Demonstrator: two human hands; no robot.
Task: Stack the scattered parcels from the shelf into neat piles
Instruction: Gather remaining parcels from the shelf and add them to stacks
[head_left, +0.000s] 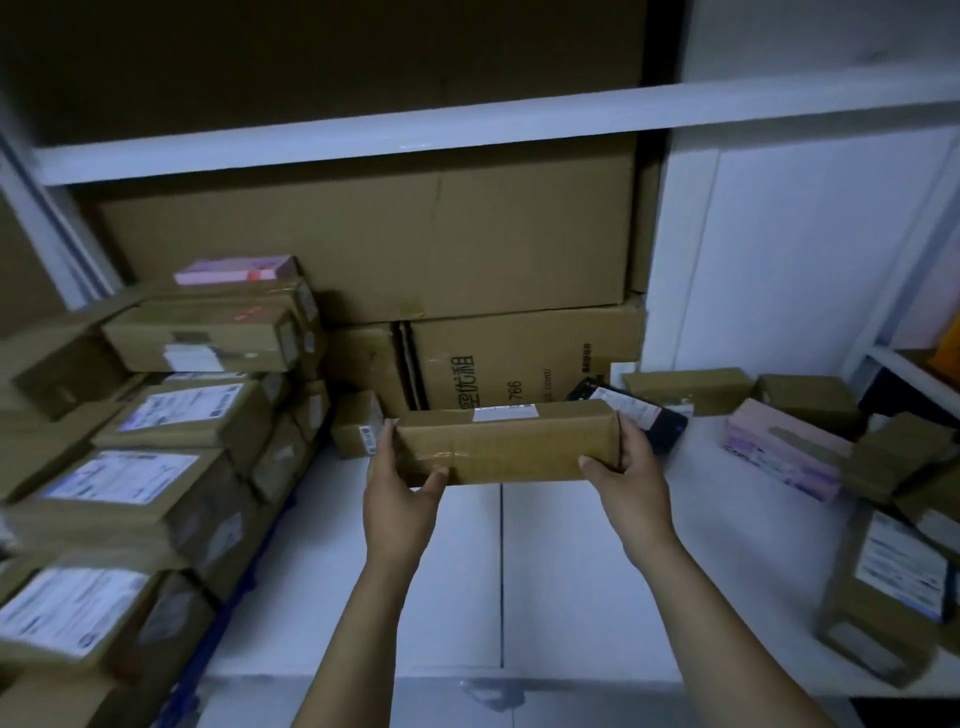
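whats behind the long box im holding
Behind the long box stands a big printed carton, its lower part covered by the box. A black parcel pokes out past the right hand, partly hidden.

We cannot read the blurred labels (119, 475) on the pile (244, 415) at the shelf's (571, 571) left edge; the frame cuts that pile off. The parcel (504, 447) and the right hand (631, 483) hide part of a black parcel (662, 421).
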